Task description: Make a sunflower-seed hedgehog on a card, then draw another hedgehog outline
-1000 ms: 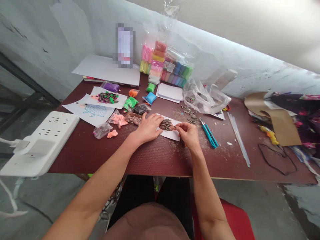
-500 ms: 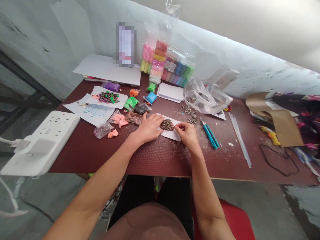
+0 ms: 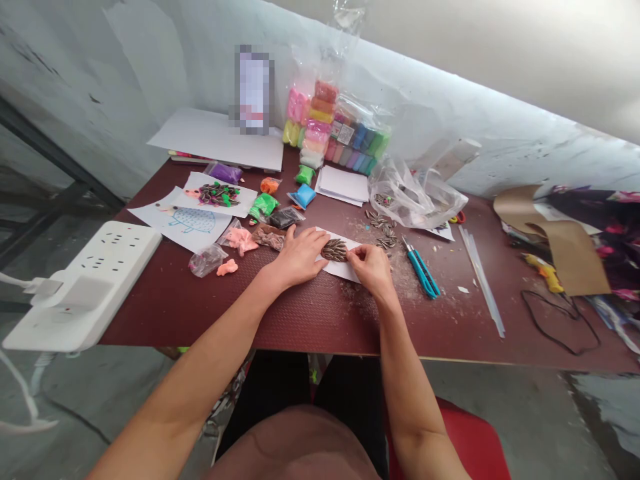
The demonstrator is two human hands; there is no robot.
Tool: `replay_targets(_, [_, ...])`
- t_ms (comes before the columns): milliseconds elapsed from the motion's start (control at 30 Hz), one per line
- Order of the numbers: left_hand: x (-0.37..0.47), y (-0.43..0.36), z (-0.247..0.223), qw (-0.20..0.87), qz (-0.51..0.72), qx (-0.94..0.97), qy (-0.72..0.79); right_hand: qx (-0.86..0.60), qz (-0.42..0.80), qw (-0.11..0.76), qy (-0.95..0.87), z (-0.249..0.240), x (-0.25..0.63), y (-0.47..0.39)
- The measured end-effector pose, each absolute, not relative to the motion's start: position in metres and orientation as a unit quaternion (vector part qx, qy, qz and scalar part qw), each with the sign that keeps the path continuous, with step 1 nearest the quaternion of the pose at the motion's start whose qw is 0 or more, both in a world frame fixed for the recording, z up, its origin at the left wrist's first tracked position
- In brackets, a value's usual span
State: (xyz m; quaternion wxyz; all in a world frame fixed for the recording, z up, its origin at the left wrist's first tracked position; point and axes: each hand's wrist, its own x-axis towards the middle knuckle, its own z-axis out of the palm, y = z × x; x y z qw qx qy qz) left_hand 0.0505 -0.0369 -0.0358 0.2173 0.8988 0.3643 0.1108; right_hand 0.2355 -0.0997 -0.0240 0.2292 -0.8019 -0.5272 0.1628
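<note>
A cluster of striped sunflower seeds lies in overlapping rows on a small white paper in front of me. My left hand rests flat at the paper's left side, fingers stretched out and touching the paper by the cluster. At the cluster's right edge, thumb and forefinger of my right hand are pinched together on a sunflower seed, mostly covered by the fingertips. Loose sunflower seeds are scattered on the table just beyond my right hand.
Teal-handled scissors lie right of my right hand, near clear glue sticks and a yellow glue gun. Clay packets, including a green one, a drawing and a power strip are to the left. A plastic bag sits behind.
My right hand has shifted slightly left, its pinched fingertips now closer against the cluster's right edge. My left hand stays in place on the paper.
</note>
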Motion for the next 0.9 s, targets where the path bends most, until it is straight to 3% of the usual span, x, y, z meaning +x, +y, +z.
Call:
replay_targets(300, [0.051,-0.036,-0.039,0.208,0.123,0.900,0.363,-0.806,0.143,0.190,-0.543,-0.024,0.235,-0.096])
replay_targets(633, [0.051,-0.037,-0.036,0.212,0.106,0.898,0.370,-0.800,0.144,0.252,-0.525,-0.022,0.256,-0.097])
replay_targets(900, [0.051,-0.036,-0.036,0.216,0.107,0.898,0.367,-0.779,0.144,0.211,-0.573,-0.031,0.265,-0.082])
